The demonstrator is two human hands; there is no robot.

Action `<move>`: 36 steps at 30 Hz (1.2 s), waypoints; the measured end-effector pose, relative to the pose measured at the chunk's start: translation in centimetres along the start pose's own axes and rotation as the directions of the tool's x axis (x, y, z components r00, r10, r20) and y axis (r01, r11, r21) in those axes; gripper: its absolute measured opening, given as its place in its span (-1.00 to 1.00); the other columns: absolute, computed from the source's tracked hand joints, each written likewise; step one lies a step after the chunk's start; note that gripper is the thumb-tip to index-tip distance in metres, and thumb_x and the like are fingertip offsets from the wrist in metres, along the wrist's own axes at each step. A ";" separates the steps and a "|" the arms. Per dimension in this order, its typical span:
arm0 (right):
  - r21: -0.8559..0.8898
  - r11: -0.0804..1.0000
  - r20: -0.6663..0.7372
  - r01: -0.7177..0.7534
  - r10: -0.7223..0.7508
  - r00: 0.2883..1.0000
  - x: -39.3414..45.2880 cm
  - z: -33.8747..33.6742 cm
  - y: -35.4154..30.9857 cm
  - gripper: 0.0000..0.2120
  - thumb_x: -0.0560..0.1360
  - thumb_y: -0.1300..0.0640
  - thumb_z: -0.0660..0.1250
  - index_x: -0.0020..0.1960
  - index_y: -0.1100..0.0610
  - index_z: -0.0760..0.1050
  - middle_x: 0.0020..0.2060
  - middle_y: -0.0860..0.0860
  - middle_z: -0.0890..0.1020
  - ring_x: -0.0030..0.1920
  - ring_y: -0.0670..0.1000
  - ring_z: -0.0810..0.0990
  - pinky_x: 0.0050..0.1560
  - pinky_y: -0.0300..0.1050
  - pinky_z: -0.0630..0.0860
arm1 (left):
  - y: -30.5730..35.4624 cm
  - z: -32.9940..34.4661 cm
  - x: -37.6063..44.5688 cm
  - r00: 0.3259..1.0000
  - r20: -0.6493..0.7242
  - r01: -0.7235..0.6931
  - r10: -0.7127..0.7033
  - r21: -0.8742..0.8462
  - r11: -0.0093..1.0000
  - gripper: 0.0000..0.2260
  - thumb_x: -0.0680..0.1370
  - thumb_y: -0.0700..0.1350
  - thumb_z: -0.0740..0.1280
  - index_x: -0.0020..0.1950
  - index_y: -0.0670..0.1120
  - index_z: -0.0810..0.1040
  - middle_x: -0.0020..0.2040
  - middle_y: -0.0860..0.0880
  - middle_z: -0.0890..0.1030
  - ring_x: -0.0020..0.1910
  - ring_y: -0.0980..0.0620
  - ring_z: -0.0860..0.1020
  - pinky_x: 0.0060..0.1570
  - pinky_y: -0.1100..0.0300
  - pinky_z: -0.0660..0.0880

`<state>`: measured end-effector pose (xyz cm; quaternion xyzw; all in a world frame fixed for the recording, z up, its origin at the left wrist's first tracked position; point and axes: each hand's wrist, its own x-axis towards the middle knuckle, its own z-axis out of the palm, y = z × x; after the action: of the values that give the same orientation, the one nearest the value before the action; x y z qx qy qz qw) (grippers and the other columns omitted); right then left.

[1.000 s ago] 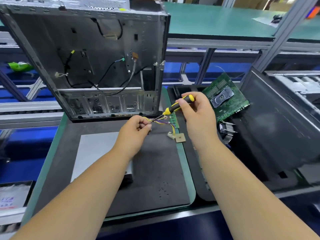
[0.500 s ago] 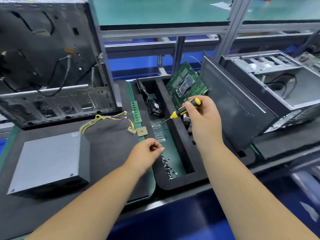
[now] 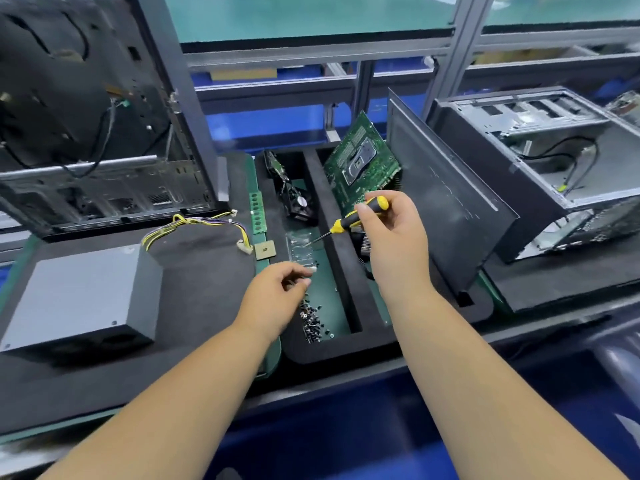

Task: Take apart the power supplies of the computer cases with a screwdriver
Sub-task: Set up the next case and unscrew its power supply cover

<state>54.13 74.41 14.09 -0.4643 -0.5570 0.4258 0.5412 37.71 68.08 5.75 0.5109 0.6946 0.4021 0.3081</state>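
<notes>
The grey power supply (image 3: 79, 296) lies on the black mat at the left, its yellow cable bundle (image 3: 194, 223) trailing toward the open computer case (image 3: 104, 133) behind it. My right hand (image 3: 394, 244) grips a yellow-and-black screwdriver (image 3: 360, 214), tip pointing down-left into the black foam tray (image 3: 346, 344). My left hand (image 3: 273, 299) hovers over the tray's left compartment, just above a pile of small screws (image 3: 313, 320). Its fingers are loosely curled and blurred, so I cannot see whether they hold anything.
A green motherboard (image 3: 363, 161) leans in the tray's right compartment, and a fan (image 3: 299, 202) sits in the left one. A dark side panel (image 3: 446, 202) leans against a second case (image 3: 554, 150) at the right. A RAM stick (image 3: 257, 213) and a chip (image 3: 265, 250) lie beside the tray.
My left hand let go of the cable bundle and moved right to the tray, over the screws. My view swung right. My right hand still holds the screwdriver.
</notes>
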 end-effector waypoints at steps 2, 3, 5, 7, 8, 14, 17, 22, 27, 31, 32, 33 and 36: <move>0.019 1.000 0.035 0.009 -0.010 0.999 -0.3 0.2 0.0 -0.92 0.56 0.14 0.36 0.06 0.04 0.53 -0.26 -0.28 0.57 -0.14 -0.21 0.61 -0.03 -0.30 0.49 | 0.2 -0.9 -0.9 0.998 -0.055 -0.014 0.017 0.049 0.999 -0.77 0.52 -0.17 0.42 -0.20 0.18 0.60 -0.25 0.14 0.58 -0.29 0.24 0.48 -0.28 0.45 0.37; 0.032 0.999 0.058 0.019 -0.021 0.998 -0.5 0.6 -0.1 -0.93 0.57 0.17 0.36 0.06 0.07 0.52 -0.29 -0.29 0.58 -0.19 -0.26 0.60 -0.10 -0.38 0.46 | 0.2 -1.4 -1.3 0.997 -0.076 -0.011 0.016 0.069 0.998 -0.78 0.53 -0.16 0.42 -0.21 0.17 0.59 -0.24 0.14 0.58 -0.27 0.24 0.48 -0.28 0.44 0.36; 0.062 0.998 0.100 0.035 -0.041 0.994 -1.0 1.5 -0.5 -0.94 0.58 0.21 0.34 0.03 0.10 0.51 -0.33 -0.31 0.58 -0.25 -0.30 0.59 -0.19 -0.47 0.43 | 0.2 -2.7 -2.0 0.993 -0.113 -0.016 0.027 0.102 0.995 -0.79 0.53 -0.16 0.41 -0.22 0.15 0.58 -0.22 0.12 0.58 -0.24 0.22 0.48 -0.25 0.37 0.36; 0.090 0.995 0.136 0.042 -0.054 0.989 -1.6 2.6 -1.1 -0.95 0.58 0.23 0.34 0.02 0.12 0.51 -0.33 -0.30 0.58 -0.25 -0.29 0.60 -0.19 -0.49 0.44 | 0.0 -4.3 -2.8 0.985 -0.160 -0.042 0.063 0.127 0.991 -0.77 0.53 -0.18 0.41 -0.21 0.15 0.57 -0.19 0.10 0.58 -0.22 0.21 0.48 -0.21 0.37 0.36; 0.101 0.994 0.158 0.045 -0.061 0.986 -1.9 3.3 -1.4 -0.95 0.58 0.24 0.34 0.03 0.14 0.51 -0.33 -0.29 0.59 -0.24 -0.29 0.62 -0.18 -0.49 0.44 | -0.2 -5.1 -3.2 0.979 -0.186 -0.058 0.083 0.136 0.989 -0.76 0.52 -0.20 0.41 -0.19 0.16 0.57 -0.18 0.11 0.57 -0.21 0.22 0.48 -0.22 0.43 0.35; 0.141 0.990 0.215 -0.007 -0.024 0.976 -3.7 7.0 -2.6 -0.94 0.58 0.22 0.35 0.03 0.10 0.51 -0.25 -0.16 0.60 -0.11 -0.07 0.68 0.04 -0.16 0.56 | -1.9 -9.4 -4.5 0.961 -0.236 -0.099 0.146 0.202 0.974 -0.78 0.52 -0.22 0.39 -0.10 0.14 0.58 -0.12 0.16 0.56 -0.11 0.21 0.51 -0.14 0.46 0.37; 0.132 0.991 0.214 0.005 -0.033 0.976 -4.7 8.8 -3.3 -0.93 0.56 0.20 0.38 0.02 0.08 0.54 -0.24 -0.22 0.57 -0.14 -0.17 0.62 0.00 -0.24 0.56 | -2.8 -11.6 -4.9 0.957 -0.226 -0.125 0.184 0.252 0.960 -0.79 0.53 -0.20 0.39 -0.07 0.14 0.56 -0.10 0.19 0.55 -0.06 0.25 0.50 -0.07 0.41 0.37; 0.119 0.992 0.243 0.028 -0.056 0.968 -6.4 11.6 -4.6 -0.95 0.57 0.21 0.35 0.02 0.12 0.52 -0.32 -0.28 0.60 -0.24 -0.26 0.59 -0.15 -0.37 0.54 | -5.2 -16.9 -5.0 0.943 -0.224 -0.143 0.246 0.395 0.908 -0.85 0.51 -0.22 0.41 0.00 0.01 0.60 -0.04 0.11 0.58 0.01 0.19 0.50 0.11 0.33 0.40; 0.128 0.992 0.253 -0.010 -0.023 0.967 -8.7 14.5 -6.0 -0.97 0.59 0.23 0.31 0.03 0.16 0.49 -0.27 0.04 0.64 -0.27 -0.05 0.67 -0.17 -0.29 0.55 | -8.2 -21.3 -4.8 0.995 -0.027 -0.069 0.098 0.521 0.851 -0.71 0.52 -0.26 0.36 0.24 -0.14 0.55 0.23 -0.09 0.50 0.28 -0.13 0.43 0.36 0.04 0.32; 0.075 0.997 0.306 0.000 -0.023 0.952 -10.1 17.0 -6.7 -0.93 0.60 0.22 0.31 0.06 0.10 0.52 -0.29 -0.02 0.64 -0.26 -0.05 0.65 -0.14 -0.26 0.53 | -8.8 -23.2 -4.5 0.973 0.183 -0.211 0.139 0.468 0.858 -0.64 0.54 -0.17 0.41 0.34 -0.08 0.54 0.33 -0.07 0.40 0.36 -0.05 0.36 0.41 0.22 0.20; 0.060 0.998 0.314 0.013 -0.032 0.949 -10.4 17.6 -6.8 -0.92 0.59 0.22 0.32 0.06 0.09 0.53 -0.32 -0.11 0.62 -0.30 -0.12 0.63 -0.20 -0.34 0.48 | -8.8 -23.8 -4.4 0.967 0.217 -0.222 0.137 0.436 0.872 -0.65 0.54 -0.17 0.42 0.33 -0.06 0.56 0.36 -0.07 0.38 0.38 -0.03 0.34 0.39 0.29 0.16; 0.048 0.998 0.325 0.026 -0.041 0.945 -10.8 18.3 -7.0 -0.93 0.59 0.21 0.33 0.05 0.08 0.53 -0.35 -0.17 0.60 -0.34 -0.19 0.59 -0.25 -0.41 0.43 | -8.9 -24.3 -4.3 0.959 0.250 -0.228 0.133 0.403 0.886 -0.66 0.53 -0.18 0.43 0.30 -0.04 0.58 0.39 -0.07 0.37 0.40 0.00 0.33 0.37 0.33 0.14; -0.002 0.998 0.372 0.062 -0.057 0.927 -12.0 20.2 -7.5 -0.92 0.59 0.20 0.34 0.02 0.03 0.54 -0.31 -0.09 0.64 -0.32 -0.19 0.60 -0.27 -0.45 0.39 | -9.5 -25.8 -4.3 0.941 0.315 -0.222 0.123 0.301 0.927 -0.71 0.47 -0.23 0.50 0.15 0.02 0.64 0.40 0.01 0.38 0.41 0.11 0.32 0.39 0.31 0.16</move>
<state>33.32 61.72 17.93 -0.3620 -0.6658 0.4857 0.4356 12.96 56.18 10.12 0.6686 0.6513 0.2259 0.2790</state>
